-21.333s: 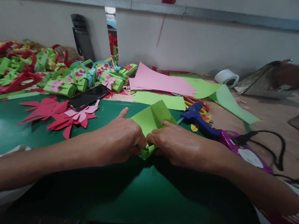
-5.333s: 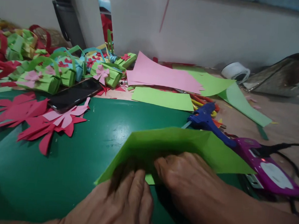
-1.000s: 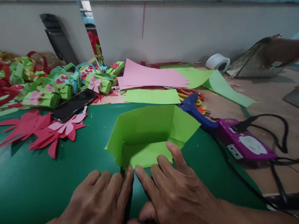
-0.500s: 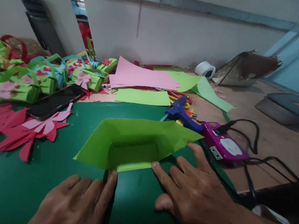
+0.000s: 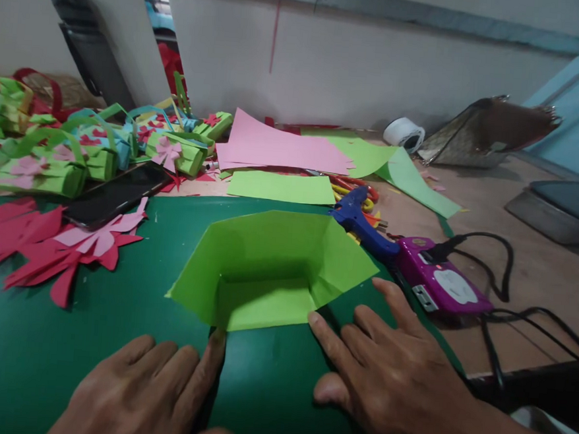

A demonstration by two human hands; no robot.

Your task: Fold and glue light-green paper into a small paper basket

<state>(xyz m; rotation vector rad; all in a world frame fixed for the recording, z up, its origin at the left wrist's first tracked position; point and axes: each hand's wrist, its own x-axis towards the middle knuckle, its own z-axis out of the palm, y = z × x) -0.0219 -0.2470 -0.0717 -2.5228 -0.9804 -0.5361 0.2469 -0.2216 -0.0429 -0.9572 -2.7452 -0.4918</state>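
A folded light-green paper piece (image 5: 272,249) stands on the green board (image 5: 262,387), with a flat base, a raised back wall and two flared side flaps. My left hand (image 5: 149,386) touches its front left corner with the index fingertip, the other fingers bent and nothing in them. The index fingertip of my right hand (image 5: 383,356) meets the front right corner; its fingers are spread and hold nothing. Behind the paper's right flap lies a blue glue gun (image 5: 361,225).
Small paper bags (image 5: 45,170), a black phone (image 5: 117,195) and red paper flowers (image 5: 63,264) lie left. Pink sheets (image 5: 284,147) and a green strip (image 5: 282,187) lie behind. At right are a purple power strip (image 5: 441,280), cables, a lidded container (image 5: 557,212) and a handbag (image 5: 466,140).
The paper's back wall and side flaps stand higher and more open, showing more of the base. My right hand sits slightly further right. The whole view has shifted a little.
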